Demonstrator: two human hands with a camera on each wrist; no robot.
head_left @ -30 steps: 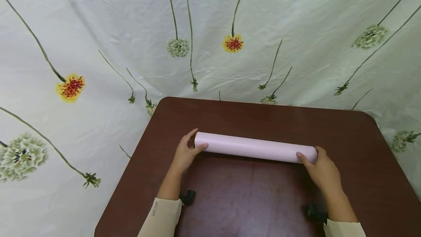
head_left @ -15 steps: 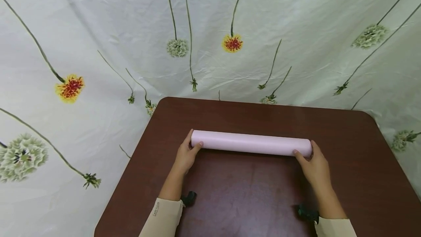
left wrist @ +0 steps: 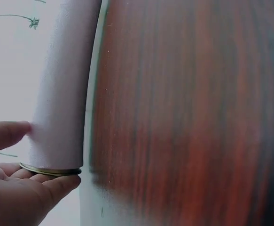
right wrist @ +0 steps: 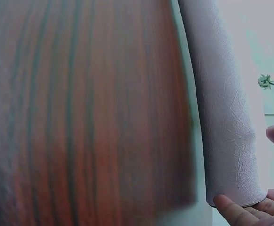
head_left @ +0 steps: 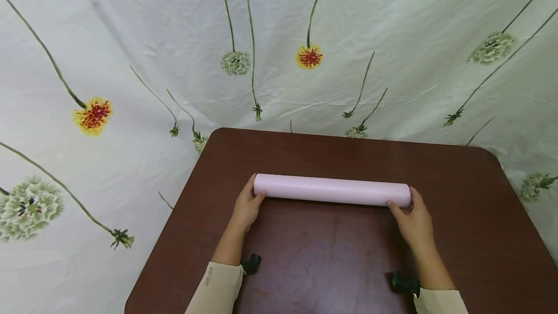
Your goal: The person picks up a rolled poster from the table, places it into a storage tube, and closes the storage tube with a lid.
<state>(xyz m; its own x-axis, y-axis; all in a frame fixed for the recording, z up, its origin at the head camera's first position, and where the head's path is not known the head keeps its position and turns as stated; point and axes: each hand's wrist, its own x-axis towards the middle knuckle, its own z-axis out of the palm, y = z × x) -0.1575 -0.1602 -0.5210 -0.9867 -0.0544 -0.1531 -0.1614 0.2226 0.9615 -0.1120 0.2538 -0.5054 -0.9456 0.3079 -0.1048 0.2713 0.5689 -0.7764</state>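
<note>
A long pale pink cylindrical tube (head_left: 331, 190) extends sideways across the far half of the table, its right end slightly nearer me. My left hand (head_left: 245, 207) holds its left end, thumb on the near side and fingers over the end. In the left wrist view, those fingers (left wrist: 57, 187) lie against a thin gold-coloured metal rim (left wrist: 52, 171). At the opposite end my right hand (head_left: 415, 222) grips the tube, with fingertips (right wrist: 228, 209) against the end in the right wrist view. Whether the tube touches the tabletop, I cannot tell.
The dark brown table (head_left: 322, 260) has rounded corners. Behind it and to the left hangs a pale cloth (head_left: 279, 23) printed with flowers. Dark wrist devices (head_left: 251, 264) show beside both cream sleeves (head_left: 215, 287).
The tube has shifted left and become more level, mostly in the first half second. My right hand came leftward with it, and my left hand moved only slightly.
</note>
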